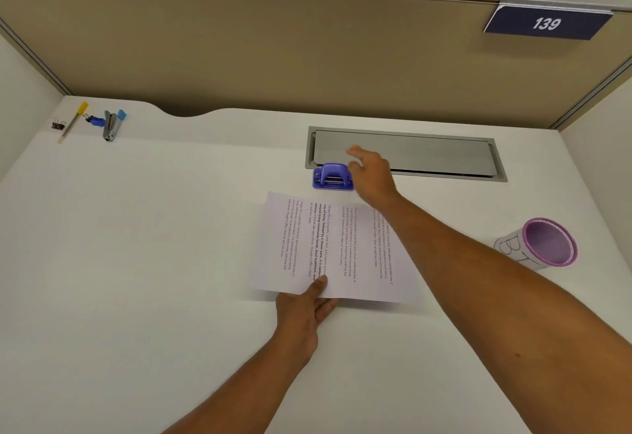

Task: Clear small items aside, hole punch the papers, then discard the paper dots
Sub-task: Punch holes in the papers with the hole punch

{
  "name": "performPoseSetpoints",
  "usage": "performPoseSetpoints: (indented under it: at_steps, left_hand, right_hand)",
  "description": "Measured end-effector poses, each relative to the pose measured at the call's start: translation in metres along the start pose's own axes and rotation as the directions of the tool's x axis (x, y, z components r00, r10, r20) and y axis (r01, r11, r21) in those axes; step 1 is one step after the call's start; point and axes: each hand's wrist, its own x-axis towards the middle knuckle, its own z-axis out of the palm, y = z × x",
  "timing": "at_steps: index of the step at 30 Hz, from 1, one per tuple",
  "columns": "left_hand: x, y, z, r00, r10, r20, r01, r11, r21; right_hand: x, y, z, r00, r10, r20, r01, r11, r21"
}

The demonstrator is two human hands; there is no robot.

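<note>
A stack of printed papers (328, 245) lies on the white desk (154, 245), slightly fanned. My left hand (304, 310) grips the near edge, thumb on top and fingers underneath. A blue hole punch (331, 177) stands just beyond the papers' far edge. My right hand (371, 173) hovers beside the punch on its right, fingers apart, holding nothing. A purple mesh cup (543, 243) wrapped in labelled paper stands at the right.
Small items sit at the far left corner: a binder clip (58, 124), a yellow-capped pen (73, 122), a blue clip (95, 120) and a stapler (112, 125). A grey cable hatch (427, 154) is set into the desk behind the punch. Partition walls enclose the desk.
</note>
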Motion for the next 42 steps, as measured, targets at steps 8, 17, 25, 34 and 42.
performPoseSetpoints:
  at_steps: [8, 17, 25, 34, 42]
  left_hand:
    - [-0.024, 0.001, -0.043, 0.998, 0.045, 0.036, -0.045, 0.999, 0.013]
    - [-0.052, 0.007, -0.099, 0.997, 0.067, 0.024, -0.068, 0.997, 0.027]
    - [-0.067, 0.031, -0.139, 0.991, 0.094, 0.097, -0.103, 0.991, 0.091]
    - [-0.043, 0.143, -0.186, 0.968, 0.167, 0.188, -0.219, 0.927, 0.304]
    - [-0.006, 0.216, -0.15, 0.884, 0.131, 0.449, -0.427, 0.618, 0.66]
  right_hand:
    - [-0.122, 0.046, -0.039, 0.932, 0.357, -0.063, -0.324, 0.899, 0.295]
    - [-0.235, 0.057, -0.022, 0.808, 0.414, 0.419, -0.588, 0.522, 0.618]
    - [-0.254, 0.038, 0.009, 0.828, 0.345, 0.442, -0.557, 0.591, 0.583]
    - [-0.261, 0.022, 0.019, 0.908, 0.293, 0.301, -0.42, 0.642, 0.641]
    - [-0.242, 0.008, 0.004, 0.954, 0.226, 0.196, -0.299, 0.702, 0.646]
